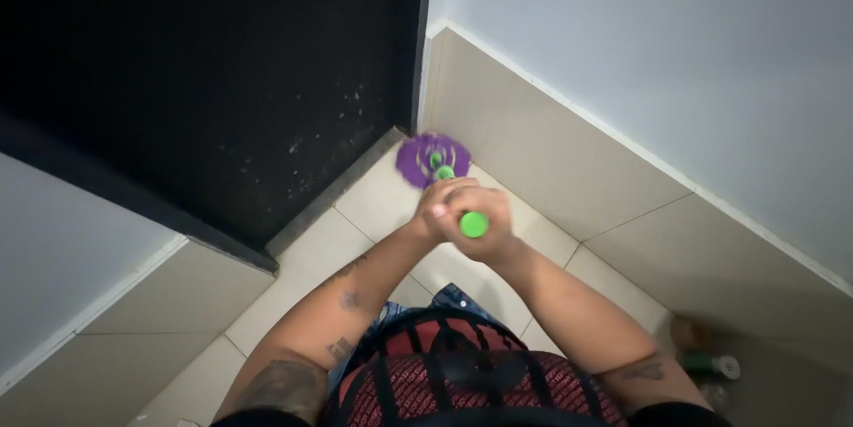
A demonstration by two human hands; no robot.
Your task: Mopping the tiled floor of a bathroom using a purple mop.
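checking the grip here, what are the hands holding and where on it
Both hands, left hand and right hand, clasp the top end of a green mop handle; its purple mop head rests on the tiled floor.

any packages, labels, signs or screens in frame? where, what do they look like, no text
No signs or screens.
Green container: floor by the wall, bottom right; lies on its side, cylinder with a white end, blurred.
Brownish container: just behind it against the wall tile; rounded, too blurred to tell more.

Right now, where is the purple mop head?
In the head view, the purple mop head sits on the floor tiles in the corner, beside the dark door.
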